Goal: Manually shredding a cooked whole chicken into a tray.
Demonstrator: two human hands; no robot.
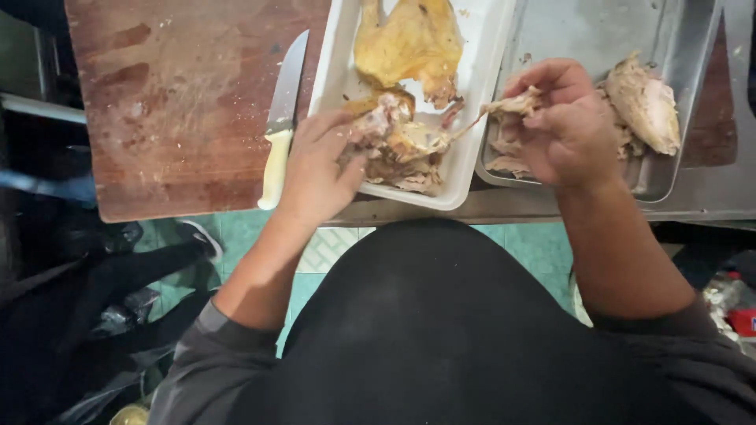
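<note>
A wooden cutting board (181,102) fills the far left, a cream-handled knife (279,126) lying along its right edge. Just right of it sits a white tray (472,102) holding a cooked chicken carcass (402,142), and right again a metal tray (669,47) with pulled meat (642,102). The left hand (319,169) clamps the carcass at the white tray's near end, wrist low, fingers curled over it. The right hand (563,122) pinches a meat strip (512,102) above the metal tray's left rim, knuckles up. Pulling well likely means bracing the carcass firmly and tearing along the grain.
</note>
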